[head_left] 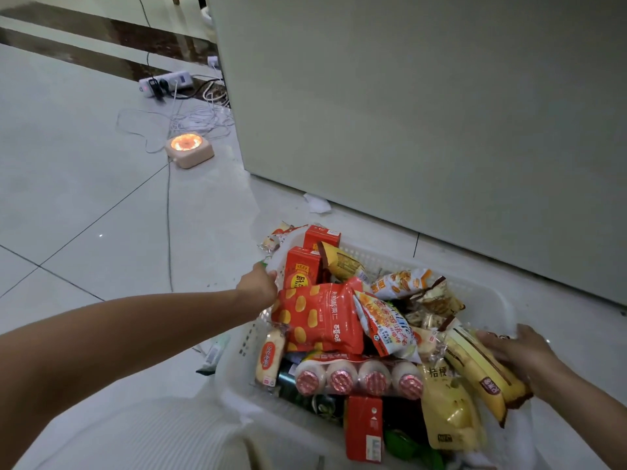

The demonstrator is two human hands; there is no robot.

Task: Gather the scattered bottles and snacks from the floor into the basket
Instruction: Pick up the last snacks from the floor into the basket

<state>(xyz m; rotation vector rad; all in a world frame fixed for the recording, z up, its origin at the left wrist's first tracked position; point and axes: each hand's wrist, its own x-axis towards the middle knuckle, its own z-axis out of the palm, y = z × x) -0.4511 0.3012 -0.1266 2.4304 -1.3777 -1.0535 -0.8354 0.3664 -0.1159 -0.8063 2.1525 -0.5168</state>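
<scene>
A white plastic basket (488, 293) stands on the tiled floor, heaped with snack packets, red cartons and bottles. A big red snack bag (319, 317) lies on top, and a row of small foil-capped bottles (359, 378) sits near the front. My left hand (259, 283) grips the basket's left rim beside a red carton (302, 266). My right hand (519, 354) rests at the right side, fingers closed on a long yellow snack packet (481, 371). A small snack packet (271, 240) lies just outside the far left corner, and another wrapper (213, 354) lies on the floor left of the basket.
A grey cabinet wall (424, 113) rises right behind the basket. On the floor to the left are a glowing pink device (188, 149), a power strip (166, 83) and tangled white cables (196, 120). A crumpled white scrap (317, 203) lies by the cabinet's base.
</scene>
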